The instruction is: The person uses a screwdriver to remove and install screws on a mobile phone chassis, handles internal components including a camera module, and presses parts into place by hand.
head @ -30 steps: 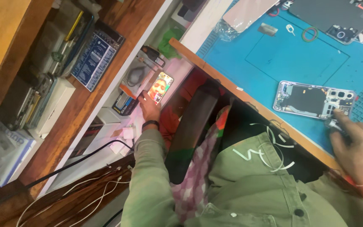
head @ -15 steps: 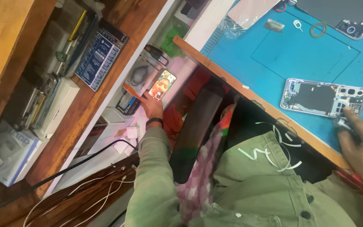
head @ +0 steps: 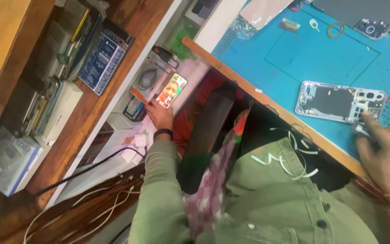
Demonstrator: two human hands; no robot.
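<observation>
The person's left hand (head: pixel 160 116) is reaching down beside the worktop (head: pixel 267 106) and is holding a slim, glossy phone (head: pixel 171 91) whose lit screen is showing a picture; the fingers are curling around its lower end in a closed grip, and a dark band is circling the wrist above a soft olive sleeve (head: pixel 161 194). The phone is hovering over a white shelf (head: pixel 113 122) crowded with small packets and a white cable (head: pixel 91 203). The right hand (head: pixel 387 156) is resting at the near edge of the worktop, its fingertips pressing a small pale part against the corner of an opened phone (head: pixel 339 101); whether that grip is fully closed cannot be told. The opened phone is lying flat on a smooth blue mat (head: pixel 294 58), a rounded rectangle with a silvery frame, a black centre and camera holes at its right end. Farther back on the mat, a pale back cover (head: pixel 262 11), a dark panel (head: pixel 362 13) and a thin ring (head: pixel 336 30) are lying well apart from it. A wooden rim is edging the worktop, and a blue-printed flat box (head: pixel 104 61) is sitting on a brown wooden shelf (head: pixel 59 149) to the left.
</observation>
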